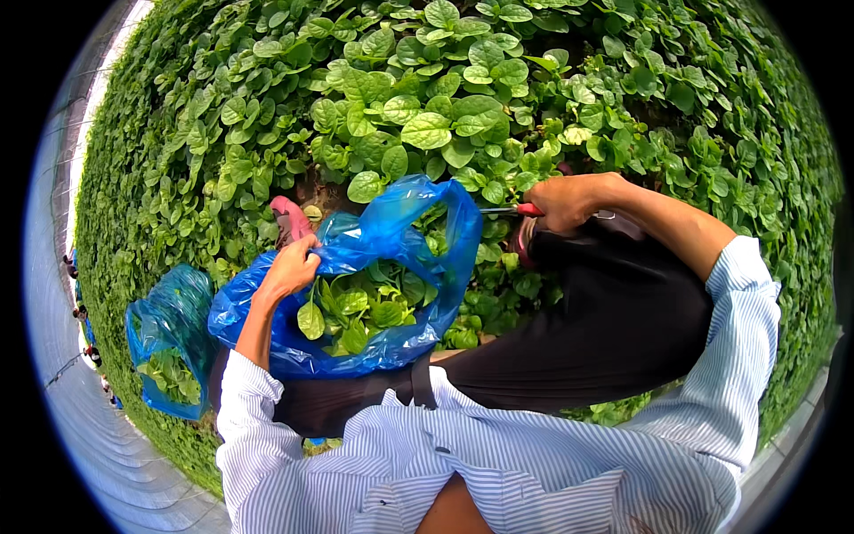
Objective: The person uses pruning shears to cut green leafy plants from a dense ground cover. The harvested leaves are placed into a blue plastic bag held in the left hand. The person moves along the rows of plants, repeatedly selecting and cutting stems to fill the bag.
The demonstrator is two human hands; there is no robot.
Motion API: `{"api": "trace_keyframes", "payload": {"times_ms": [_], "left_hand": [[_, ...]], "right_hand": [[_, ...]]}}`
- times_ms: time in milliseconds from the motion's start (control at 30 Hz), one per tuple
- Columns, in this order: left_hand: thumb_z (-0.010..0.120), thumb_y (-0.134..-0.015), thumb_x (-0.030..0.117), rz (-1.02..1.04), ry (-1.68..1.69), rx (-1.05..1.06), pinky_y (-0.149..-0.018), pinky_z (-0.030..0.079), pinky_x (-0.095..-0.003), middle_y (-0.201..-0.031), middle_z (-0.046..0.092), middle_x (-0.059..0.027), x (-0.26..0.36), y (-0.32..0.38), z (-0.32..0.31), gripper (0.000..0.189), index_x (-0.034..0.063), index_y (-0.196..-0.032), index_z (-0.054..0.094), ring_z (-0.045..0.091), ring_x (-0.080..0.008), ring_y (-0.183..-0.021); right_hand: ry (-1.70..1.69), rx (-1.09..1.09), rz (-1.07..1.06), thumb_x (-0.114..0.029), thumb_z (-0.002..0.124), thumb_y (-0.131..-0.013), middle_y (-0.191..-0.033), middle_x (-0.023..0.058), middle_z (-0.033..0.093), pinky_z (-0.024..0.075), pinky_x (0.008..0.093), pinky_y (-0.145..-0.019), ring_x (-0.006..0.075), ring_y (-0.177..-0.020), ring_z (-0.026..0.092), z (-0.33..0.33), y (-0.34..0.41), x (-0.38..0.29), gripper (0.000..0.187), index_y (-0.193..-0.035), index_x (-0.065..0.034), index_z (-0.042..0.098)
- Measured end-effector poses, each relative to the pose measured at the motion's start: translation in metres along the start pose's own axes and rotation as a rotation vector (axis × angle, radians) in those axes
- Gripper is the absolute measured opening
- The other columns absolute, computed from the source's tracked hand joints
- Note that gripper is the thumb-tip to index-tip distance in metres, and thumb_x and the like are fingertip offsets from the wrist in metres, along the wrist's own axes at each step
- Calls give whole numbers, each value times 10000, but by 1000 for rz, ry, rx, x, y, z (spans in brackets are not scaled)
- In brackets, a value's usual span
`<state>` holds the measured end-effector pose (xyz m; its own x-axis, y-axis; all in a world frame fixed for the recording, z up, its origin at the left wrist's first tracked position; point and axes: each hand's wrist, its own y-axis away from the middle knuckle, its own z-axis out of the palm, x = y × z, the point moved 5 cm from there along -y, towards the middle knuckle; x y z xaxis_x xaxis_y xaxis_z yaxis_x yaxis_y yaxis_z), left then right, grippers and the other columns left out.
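My left hand (pixel 291 267) pinches the rim of a blue plastic bag (pixel 393 364), which lies across my lap with its mouth spread wide. Inside it are plucked green leaves (pixel 363 307). On the right, my right hand (pixel 567 202) is closed around the red handle (pixel 530 210) of a tool with a thin metal blade (pixel 499 211). The blade points left, its tip at the bag's right edge; whether it is a knife or scissors is not plain. Dense leafy green plants (pixel 427 130) grow just beyond both hands.
A second blue plastic bag (pixel 177 304) with leaves in it stands at my left. My pink shoe (pixel 291 217) rests among the plants. Several people (pixel 87 327) are far off along the left edge of the bed. A pale strip (pixel 100 93) borders the plants there.
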<state>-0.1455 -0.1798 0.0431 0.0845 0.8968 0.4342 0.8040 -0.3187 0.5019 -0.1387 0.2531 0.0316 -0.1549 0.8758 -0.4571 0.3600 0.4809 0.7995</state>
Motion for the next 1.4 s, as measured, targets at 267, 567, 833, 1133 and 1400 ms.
{"api": "trace_keyframes", "payload": {"times_ms": [267, 567, 833, 1133, 1400], "left_hand": [[566, -764, -23, 35, -519, 316, -947, 461, -441, -1325, 491, -234, 48, -54, -82, 594, 60, -1343, 466, 501, -386, -1187], [757, -727, 110, 650, -302, 72, -888, 473, -417, -1191, 564, -142, 271, -117, 59, 422, 56, -1122, 619, 535, -326, -1092], [742, -722, 82, 450, -291, 146, -875, 422, -482, -1204, 522, -156, 218, -127, 124, 333, 59, -1032, 624, 475, -375, -1101], [733, -723, 42, 383, -160, 284, -881, 436, -443, -1080, 574, -142, 207, -126, 127, 278, 32, -970, 604, 515, -350, -1015], [688, -707, 0, 379, -127, 277, -820, 436, -407, -960, 587, -129, 203, -124, 133, 253, 26, -935, 579, 554, -317, -926]], "right_hand": [[-789, 232, -59, -480, 482, -985, -712, 74, 635, 528, 303, -549, 138, -593, 616, -43, 16, 61, 493, -877, -4, 550], [-1638, 320, -302, -703, 306, -942, -819, 127, 683, 550, 271, -481, 198, -730, 703, -15, -14, 101, 741, -1154, -32, 541], [-1011, -24, -298, -600, 288, -1003, -787, 98, 666, 513, 327, -676, 179, -708, 633, -7, -9, 88, 695, -977, 17, 608], [-386, -250, -240, -483, 262, -1043, -759, 128, 674, 511, 380, -746, 206, -719, 662, -6, -40, 59, 604, -1070, -95, 724], [-371, -229, -76, -528, 281, -1028, -685, 117, 614, 474, 371, -611, 209, -594, 560, -25, -46, 49, 660, -921, -13, 678]]}}
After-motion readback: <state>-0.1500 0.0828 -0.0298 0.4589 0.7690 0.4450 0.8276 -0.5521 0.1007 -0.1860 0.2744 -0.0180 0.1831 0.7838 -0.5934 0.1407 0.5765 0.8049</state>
